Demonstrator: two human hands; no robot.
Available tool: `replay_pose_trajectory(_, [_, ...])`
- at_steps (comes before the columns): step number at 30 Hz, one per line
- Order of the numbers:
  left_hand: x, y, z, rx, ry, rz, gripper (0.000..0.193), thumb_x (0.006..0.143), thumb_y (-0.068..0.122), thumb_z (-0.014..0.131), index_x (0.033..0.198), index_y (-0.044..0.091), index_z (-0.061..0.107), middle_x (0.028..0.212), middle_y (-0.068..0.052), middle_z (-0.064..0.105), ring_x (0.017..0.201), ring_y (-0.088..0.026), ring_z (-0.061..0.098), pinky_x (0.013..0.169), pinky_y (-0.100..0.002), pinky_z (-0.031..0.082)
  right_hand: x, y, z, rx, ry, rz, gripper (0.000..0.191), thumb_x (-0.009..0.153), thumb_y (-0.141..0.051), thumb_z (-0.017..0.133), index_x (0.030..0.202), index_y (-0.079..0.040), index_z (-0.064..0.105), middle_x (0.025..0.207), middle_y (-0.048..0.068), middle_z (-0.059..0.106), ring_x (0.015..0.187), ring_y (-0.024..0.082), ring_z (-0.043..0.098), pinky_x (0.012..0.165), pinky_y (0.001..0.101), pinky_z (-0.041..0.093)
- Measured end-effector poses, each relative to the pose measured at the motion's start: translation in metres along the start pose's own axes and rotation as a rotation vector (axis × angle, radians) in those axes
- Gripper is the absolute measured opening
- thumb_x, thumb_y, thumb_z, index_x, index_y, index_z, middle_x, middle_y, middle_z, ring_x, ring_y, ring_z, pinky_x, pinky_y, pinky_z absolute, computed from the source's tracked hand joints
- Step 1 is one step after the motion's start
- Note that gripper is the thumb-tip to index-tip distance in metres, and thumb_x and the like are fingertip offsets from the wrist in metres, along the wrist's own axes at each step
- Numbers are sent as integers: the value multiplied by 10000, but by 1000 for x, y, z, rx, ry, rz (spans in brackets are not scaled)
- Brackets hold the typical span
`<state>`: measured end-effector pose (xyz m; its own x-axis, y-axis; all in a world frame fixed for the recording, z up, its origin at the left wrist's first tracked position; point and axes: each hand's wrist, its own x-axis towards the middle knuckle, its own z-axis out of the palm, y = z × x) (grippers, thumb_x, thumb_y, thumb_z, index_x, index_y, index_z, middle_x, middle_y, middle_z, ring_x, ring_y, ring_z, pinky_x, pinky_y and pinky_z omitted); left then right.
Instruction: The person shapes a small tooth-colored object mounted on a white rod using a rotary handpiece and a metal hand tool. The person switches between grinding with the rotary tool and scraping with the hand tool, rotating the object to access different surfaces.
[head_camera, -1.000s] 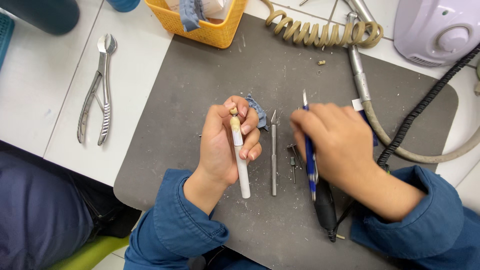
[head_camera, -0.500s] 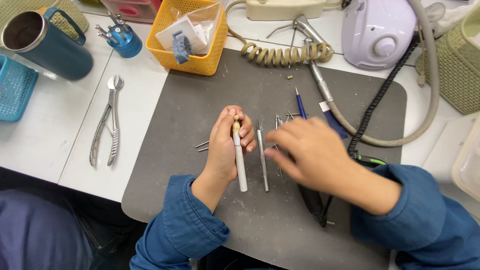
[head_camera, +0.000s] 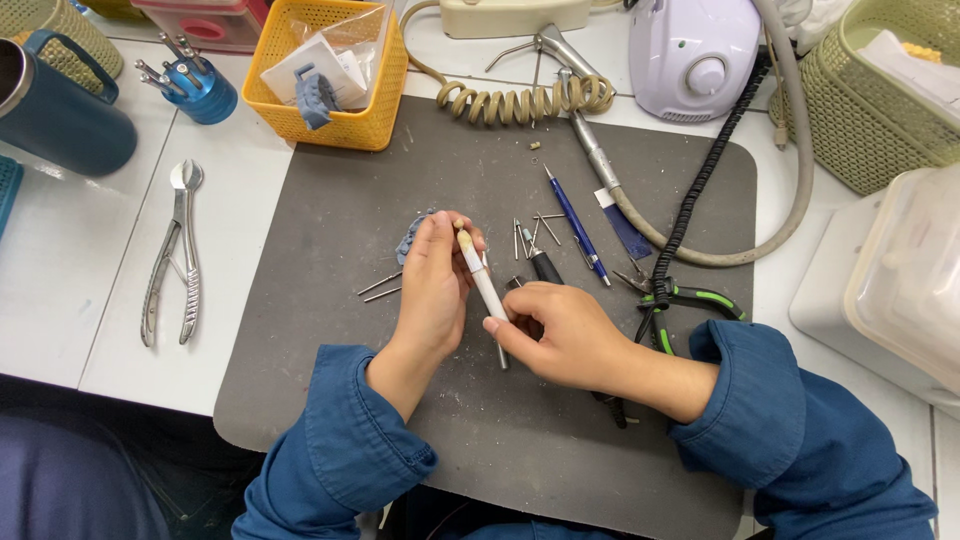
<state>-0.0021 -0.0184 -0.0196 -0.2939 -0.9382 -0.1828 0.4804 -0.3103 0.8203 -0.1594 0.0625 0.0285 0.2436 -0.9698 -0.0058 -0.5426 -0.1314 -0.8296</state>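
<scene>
A single camera, worn on the head, looks steeply down from above and slightly behind the grip. It sits close: both hands, left hand (head_camera: 435, 285) and right hand (head_camera: 560, 335), fill the middle of the view. Beyond the grip the grey mat (head_camera: 400, 180) and the surface (head_camera: 60, 260) run to the frame's top edge. No second view is there to share anything.

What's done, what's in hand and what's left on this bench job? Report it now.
Done: small tools are laid out on the grey mat. In hand: the left hand holds a white pen-shaped tool and a blue-grey piece in one grip; the right hand touches that tool's lower end, lying over a dark handpiece. Left: metal pins and the blue pen lie untouched.
</scene>
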Motion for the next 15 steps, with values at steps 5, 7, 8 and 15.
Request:
replay_pose_trajectory(5, [3,11,-6,116,-65,31,168,1079,253,549,1128,101,601,985,-43,689,907,-114,641,765,-280,533,-2,5,-5,-56,80,-58,254,890,-274,712,775,-49,687,669,69,636,557,208,624,513,353,479])
replay_pose_trajectory(7, [4,15,-9,124,-34,30,167,1069,249,562,1123,98,604,1004,-50,703,925,-128,656,774,-290,544,-4,6,-5,-158,97,-125,251,877,-282,716,757,-63,694,660,67,641,575,231,625,522,373,477])
replay_pose_trajectory(8, [7,19,-11,113,-4,18,170,1065,255,559,1119,100,603,1017,-50,708,930,-130,657,787,-289,551,-6,6,-3,-232,92,-168,256,870,-289,717,738,-71,699,650,66,645,589,250,621,532,387,471])
replay_pose_trajectory(15, [14,29,-14,25,154,96,121,1047,233,594,1117,135,602,1043,15,637,945,-81,593,795,-280,535,-9,-7,13,-646,-57,-266,366,903,-341,688,631,-96,697,584,58,647,582,259,614,596,411,441])
